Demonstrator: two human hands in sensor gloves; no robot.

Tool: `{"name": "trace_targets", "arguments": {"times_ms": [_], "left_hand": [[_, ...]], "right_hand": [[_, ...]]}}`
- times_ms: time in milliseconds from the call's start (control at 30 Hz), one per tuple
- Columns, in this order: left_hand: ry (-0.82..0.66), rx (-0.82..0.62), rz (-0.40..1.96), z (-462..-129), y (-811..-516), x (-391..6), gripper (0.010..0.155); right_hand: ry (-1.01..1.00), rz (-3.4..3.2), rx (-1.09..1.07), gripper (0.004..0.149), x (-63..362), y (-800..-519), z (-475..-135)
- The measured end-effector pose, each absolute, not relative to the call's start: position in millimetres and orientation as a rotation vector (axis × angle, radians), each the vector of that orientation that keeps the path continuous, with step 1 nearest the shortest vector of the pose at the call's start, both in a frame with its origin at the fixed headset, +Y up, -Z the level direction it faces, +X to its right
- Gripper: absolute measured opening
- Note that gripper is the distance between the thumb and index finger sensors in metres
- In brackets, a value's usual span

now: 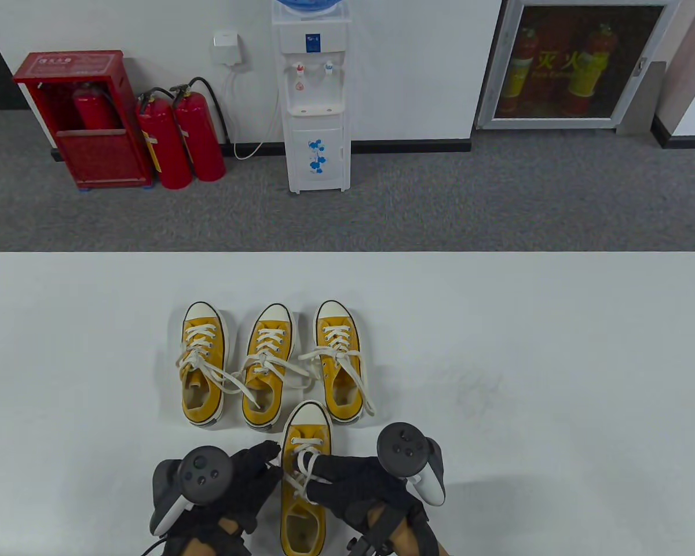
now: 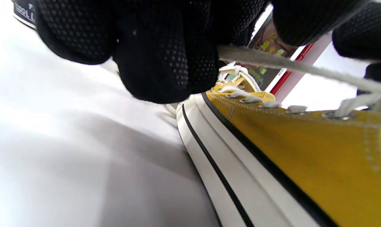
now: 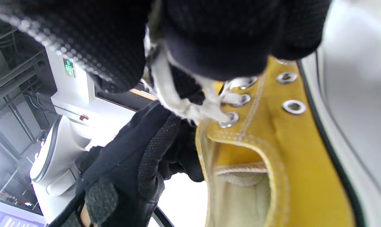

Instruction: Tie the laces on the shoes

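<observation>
Both hands (image 1: 301, 480) pinch laces (image 1: 302, 466)

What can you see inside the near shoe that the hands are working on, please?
Inside the near shoe only its pale lining and insole show; nothing lies in it. The right hand and the laces cover the tongue, and the toe end is out of sight.

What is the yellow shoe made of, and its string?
The shoe looks like yellow woven canvas with visible stitching, a smooth white rubbery sole band and shiny metal eyelets. The lace looks like soft, flat white cotton, slightly fuzzy, though I can't be sure.
</observation>
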State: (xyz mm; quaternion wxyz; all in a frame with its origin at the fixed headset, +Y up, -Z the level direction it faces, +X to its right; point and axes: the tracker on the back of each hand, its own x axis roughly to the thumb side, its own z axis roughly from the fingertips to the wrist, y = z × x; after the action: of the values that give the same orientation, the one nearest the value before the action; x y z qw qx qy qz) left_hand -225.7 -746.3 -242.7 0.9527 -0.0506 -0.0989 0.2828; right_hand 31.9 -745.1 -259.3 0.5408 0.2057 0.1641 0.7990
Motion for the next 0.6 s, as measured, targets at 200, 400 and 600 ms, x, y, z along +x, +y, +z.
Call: {"name": "trace_targets", "arguments": {"times_ms": [200, 400, 600], "left_hand": [[-0.177, -0.086, 0.619, -243.3, -745.0, -231.7, 0.061], [-0.17, -0.085, 0.668, -243.3, -744.5, -234.6, 0.06], [-0.179, -0.091, 0.722, -242.4, -744.4, -233.5, 0.061]], "right_hand": [[0.344, 1.95, 0.482, 0.056, 32.7, -744.0, -258.6], [0.319, 1.983, 0.479, 0.052, 31.9, -743.7, -257.8], [0.328, 1.987, 0.489, 0.053, 30.1, -744.0, -257.0]]}}
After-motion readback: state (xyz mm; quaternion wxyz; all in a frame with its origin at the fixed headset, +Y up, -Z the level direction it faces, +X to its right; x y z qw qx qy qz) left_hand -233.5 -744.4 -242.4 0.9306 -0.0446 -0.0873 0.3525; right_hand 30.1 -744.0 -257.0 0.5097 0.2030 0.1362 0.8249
